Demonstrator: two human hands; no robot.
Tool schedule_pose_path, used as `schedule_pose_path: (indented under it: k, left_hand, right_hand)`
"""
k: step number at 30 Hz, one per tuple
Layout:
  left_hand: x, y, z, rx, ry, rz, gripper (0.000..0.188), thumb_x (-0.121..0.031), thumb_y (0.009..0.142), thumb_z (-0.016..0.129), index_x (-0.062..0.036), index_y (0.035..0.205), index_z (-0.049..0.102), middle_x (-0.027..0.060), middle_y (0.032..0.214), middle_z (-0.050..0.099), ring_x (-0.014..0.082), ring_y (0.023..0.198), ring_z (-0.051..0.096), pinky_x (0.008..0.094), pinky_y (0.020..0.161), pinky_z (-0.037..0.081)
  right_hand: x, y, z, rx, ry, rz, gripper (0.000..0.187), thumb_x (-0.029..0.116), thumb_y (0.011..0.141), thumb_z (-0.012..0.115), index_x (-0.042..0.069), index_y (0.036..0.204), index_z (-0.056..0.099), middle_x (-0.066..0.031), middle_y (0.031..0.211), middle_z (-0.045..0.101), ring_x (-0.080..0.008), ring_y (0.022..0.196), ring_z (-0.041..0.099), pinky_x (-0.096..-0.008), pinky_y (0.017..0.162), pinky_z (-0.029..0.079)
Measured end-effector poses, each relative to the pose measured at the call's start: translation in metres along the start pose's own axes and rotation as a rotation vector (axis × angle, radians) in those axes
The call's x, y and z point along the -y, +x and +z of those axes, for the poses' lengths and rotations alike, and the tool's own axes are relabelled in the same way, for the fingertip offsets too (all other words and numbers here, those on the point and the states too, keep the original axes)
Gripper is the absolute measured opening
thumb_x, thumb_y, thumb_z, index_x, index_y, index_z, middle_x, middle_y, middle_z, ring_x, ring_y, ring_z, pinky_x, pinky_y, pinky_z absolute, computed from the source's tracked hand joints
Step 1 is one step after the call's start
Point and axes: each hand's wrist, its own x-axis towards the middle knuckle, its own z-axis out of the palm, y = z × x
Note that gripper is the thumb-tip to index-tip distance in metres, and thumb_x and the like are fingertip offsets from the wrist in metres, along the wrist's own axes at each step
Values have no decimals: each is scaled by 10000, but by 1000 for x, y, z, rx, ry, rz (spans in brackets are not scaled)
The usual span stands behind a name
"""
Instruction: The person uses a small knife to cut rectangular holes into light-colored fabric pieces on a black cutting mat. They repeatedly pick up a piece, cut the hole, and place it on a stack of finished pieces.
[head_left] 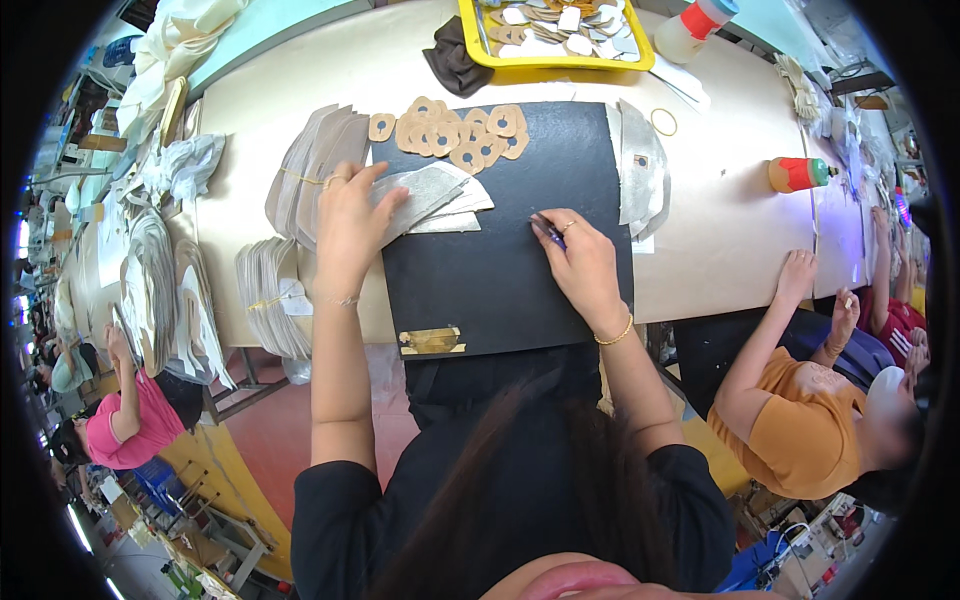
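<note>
My left hand (355, 215) lies at the left edge of a black work mat (510, 290), its thumb and index finger apart. Its thumb reaches over grey-silver cut pieces (432, 196) with white edges, fanned out on the mat. My right hand (582, 262) is closed on a slim dark purple pen-like tool (546, 230) above the mat's right half; the tool's exact kind is not clear. Several tan rounded pieces (430, 130) with dark keyhole-shaped openings are heaped at the mat's far edge. Beyond my left hand stands a row of layered grey-beige pieces (310, 160).
A banded bundle (270, 300) lies at the near left; grey pieces (642, 170) lie right of the mat. At the back are a yellow tray (560, 62), dark cloth (455, 58) and a bottle (690, 30). Another bottle (797, 174) lies right, near a co-worker in orange (800, 420).
</note>
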Motion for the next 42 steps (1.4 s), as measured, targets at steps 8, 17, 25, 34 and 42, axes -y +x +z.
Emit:
schedule_pose_path:
  k: [8, 17, 25, 34, 42]
  left_hand:
    - [23, -34, 5, -105, 191, 39, 370, -250, 856, 732, -39, 1156, 689, 165, 1073, 642, 351, 996, 612, 442, 869, 464]
    - [2, -44, 16, -78, 249, 45, 156, -45, 843, 678, -21, 888, 530, 145, 967, 643, 371, 964, 612, 460, 831, 451]
    - [12, -66, -9, 107, -131, 176, 199, 99, 786, 629, -1, 881, 486, 182, 1129, 696, 340, 996, 663, 406, 886, 504]
    - [-14, -84, -13, 298, -789, -30, 184, 5, 936, 654, -18, 1080, 543, 75, 1011, 662, 93, 917, 611, 203, 795, 472]
    - [-34, -93, 8, 226, -734, 99, 266, 54, 930, 597, 20, 1191, 561, 97, 1015, 651, 177, 911, 630, 255, 805, 466]
  right_hand:
    - [-5, 5, 3, -6, -101, -64, 131, 181, 897, 676, 97, 994, 702, -71, 980, 719, -288, 832, 701, -366, 689, 558]
    - [-6, -6, 3, 2, -76, -44, 154, 168, 874, 665, 92, 1007, 658, -82, 925, 683, -317, 839, 686, -432, 705, 560]
    - [-6, -3, 3, 32, 129, -20, 196, 228, 929, 642, 50, 1006, 669, -128, 934, 687, -343, 892, 676, -443, 757, 545]
    - [23, -11, -12, 151, 621, -65, 420, 355, 831, 798, 27, 1058, 664, -30, 820, 636, -123, 654, 583, -265, 624, 489]
    - [28, -7, -30, 89, 754, -20, 199, 165, 869, 744, 18, 981, 671, -61, 843, 645, -128, 625, 600, -286, 578, 486]
